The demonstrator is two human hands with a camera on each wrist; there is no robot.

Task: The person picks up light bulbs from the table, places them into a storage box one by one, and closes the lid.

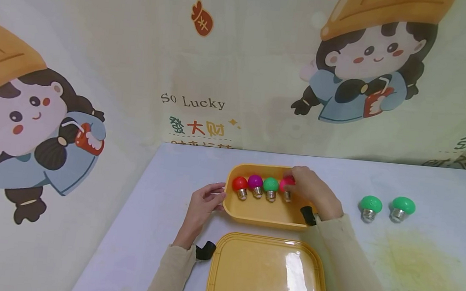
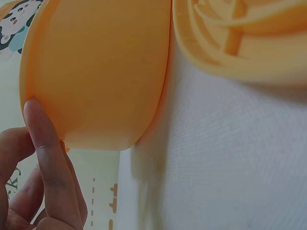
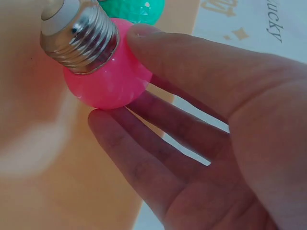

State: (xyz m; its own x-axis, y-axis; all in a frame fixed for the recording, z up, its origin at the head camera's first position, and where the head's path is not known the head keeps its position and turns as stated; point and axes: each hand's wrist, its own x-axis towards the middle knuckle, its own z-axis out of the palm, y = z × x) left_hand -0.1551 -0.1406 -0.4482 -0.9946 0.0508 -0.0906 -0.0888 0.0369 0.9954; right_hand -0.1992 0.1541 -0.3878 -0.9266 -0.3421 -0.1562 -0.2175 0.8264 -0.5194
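In the right hand's grip point(image 1: 313, 189), the pink bulb point(image 3: 103, 86) is pinched by its globe inside the yellow box point(image 1: 260, 212), so its base is left free; whether it touches down is unclear. The box is touched by the left hand point(image 1: 205, 200), apparently for steadiness.

Bulbs point(image 1: 256, 183) in tray point(image 1: 260, 213) behind lid point(image 1: 258, 274)
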